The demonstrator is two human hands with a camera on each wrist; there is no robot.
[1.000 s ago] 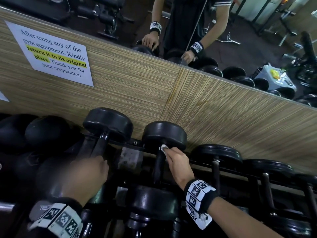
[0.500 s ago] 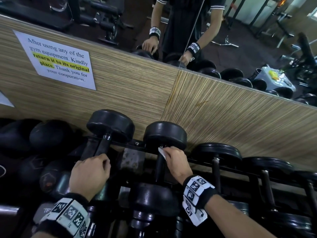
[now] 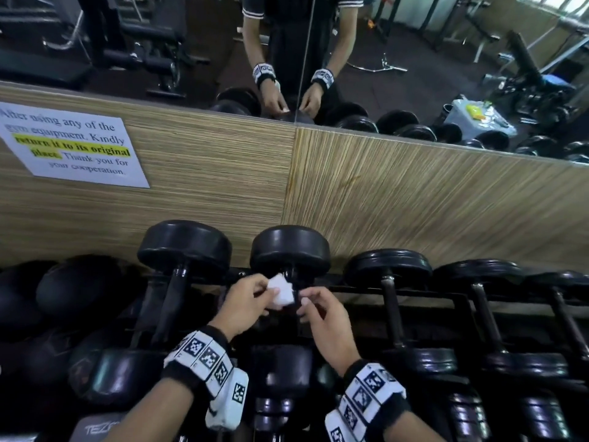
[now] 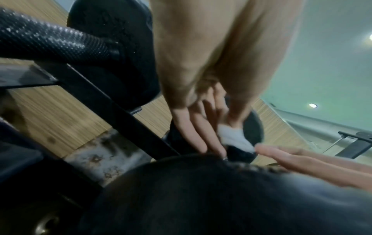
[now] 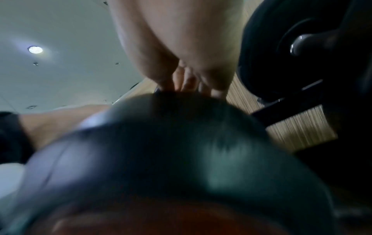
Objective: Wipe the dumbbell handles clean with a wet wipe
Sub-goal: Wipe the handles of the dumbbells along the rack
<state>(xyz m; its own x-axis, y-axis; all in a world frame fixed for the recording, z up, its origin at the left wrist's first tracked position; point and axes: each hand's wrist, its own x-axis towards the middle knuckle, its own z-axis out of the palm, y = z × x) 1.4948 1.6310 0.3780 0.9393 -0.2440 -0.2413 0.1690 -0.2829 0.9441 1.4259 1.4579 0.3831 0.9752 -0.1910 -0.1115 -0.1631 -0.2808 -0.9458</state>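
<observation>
A small folded white wet wipe (image 3: 280, 290) hangs over the handle of the middle black dumbbell (image 3: 290, 250), which lies on the rack. My left hand (image 3: 271, 293) pinches the wipe between thumb and fingers; the left wrist view shows the wipe (image 4: 233, 138) under the thumb of that hand (image 4: 218, 139). My right hand (image 3: 307, 299) is just right of the wipe, fingertips (image 4: 261, 148) touching its edge without gripping it. Both hands hide most of that handle. In the right wrist view my right hand (image 5: 191, 86) shows above the blurred near dumbbell head (image 5: 181, 151).
Another dumbbell (image 3: 185, 247) with a knurled handle (image 4: 50, 41) lies to the left, and several more (image 3: 389, 266) to the right on the black rack (image 3: 414, 290). Behind runs a wood-grain panel (image 3: 414, 202) with a printed notice (image 3: 73, 145), under a mirror (image 3: 191, 43).
My left hand left the left dumbbell, moved right and took the wipe. My right hand, which pressed the wipe on the middle handle, has let it go and drawn back slightly.
</observation>
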